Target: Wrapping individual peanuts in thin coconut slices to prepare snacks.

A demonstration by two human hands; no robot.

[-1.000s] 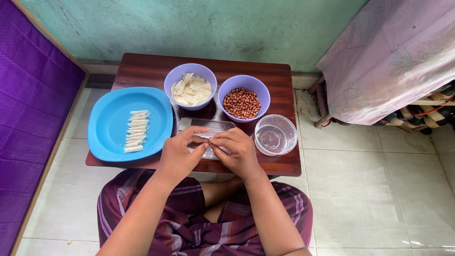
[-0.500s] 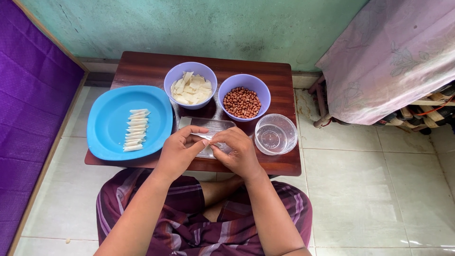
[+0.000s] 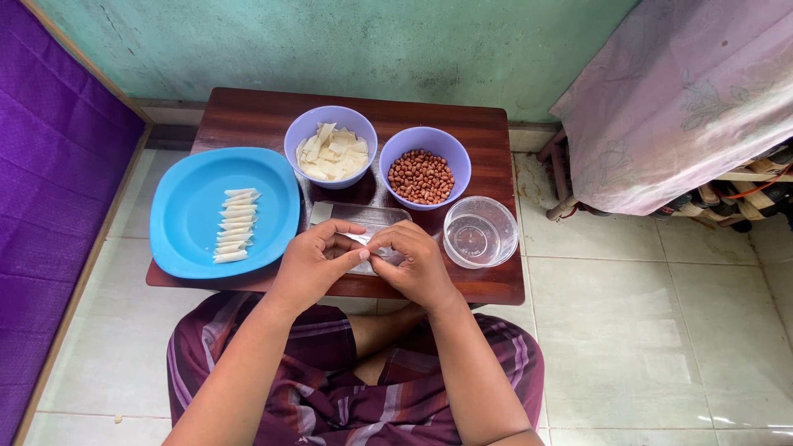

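Nearest the camera, the person's lap in a striped maroon cloth [image 3: 355, 388] fills the bottom of the view, with both forearms reaching up to the near edge of the low wooden table [image 3: 248, 116]. The left hand [image 3: 312, 263] and right hand [image 3: 413, 263] meet above that edge, fingertips pinched together on a small pale wrapper strip [image 3: 360, 239]. Only a sliver of it shows between the fingers; its long axis runs roughly left to right, from one hand to the other, and which end leads cannot be told. Both hands are closed in a fingertip grasp on it.

Just beneath and behind the hands lies a clear flat tray [image 3: 363, 219], partly covered by them. To the right, near the table's right edge, stands an empty clear plastic tub [image 3: 480, 232], just beside the right hand. To the left, a blue plate [image 3: 190, 206] overhangs the table's left and near edges slightly; a column of rolled pale pieces [image 3: 235, 227] lies on it, each piece lengthwise left to right, stacked near to far.

Farther back stand two lilac bowls side by side: the left bowl [image 3: 295, 140] holds cut pale wrapper pieces, the right bowl [image 3: 398, 149] holds peanuts. Bare tabletop remains behind the bowls. A green wall [image 3: 330, 41] closes the far side; tiled floor [image 3: 644, 330] lies open to the right.
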